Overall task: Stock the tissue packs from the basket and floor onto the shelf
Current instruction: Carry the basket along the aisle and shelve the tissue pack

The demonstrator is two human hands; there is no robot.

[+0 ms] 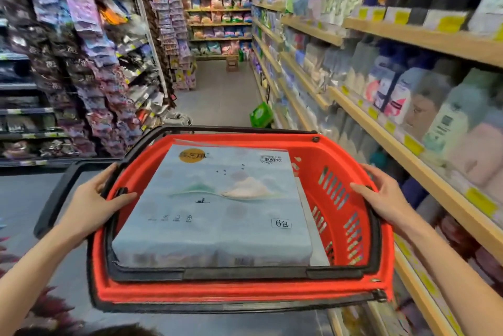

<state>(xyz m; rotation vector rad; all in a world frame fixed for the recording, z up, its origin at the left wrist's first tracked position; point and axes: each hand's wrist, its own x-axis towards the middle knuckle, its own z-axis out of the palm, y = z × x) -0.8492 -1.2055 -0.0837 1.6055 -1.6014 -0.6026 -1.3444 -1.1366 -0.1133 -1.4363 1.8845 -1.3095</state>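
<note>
Left hand point(102, 195): I have it curled over the left rim of the red basket point(353, 285), fingers wrapped on the black rim band, thumb inside near the pack's left edge.
Right hand point(381, 196): it is spread over the right rim, fingers lying on the slotted inner wall; it grips the basket, not the pack.
Tissue pack point(217, 205): a big pale-blue six-pack lies flat in the basket, filling it from the left wall almost to the right, a gap showing along the right wall. Something white shows under its right edge; I cannot tell what.
Green pack on the floor point(261, 115): leans at the foot of the right shelf point(424, 169), well ahead of the basket's far rim.
Loose handle point(58, 191): one black handle hangs out past the basket's left side.
Risk, tipping: I judge the load sits toward the left, so a slack left grip could drop that side and slide the pack out.
Risk, snagging: the right rim rides close to the shelf edge; a swing right could knock bottles.
Risk, handle: the dangling handle could catch the hanging goods on the left.
Risk, footing: the basket hides the floor below me, so I could step on that green pack.
</note>
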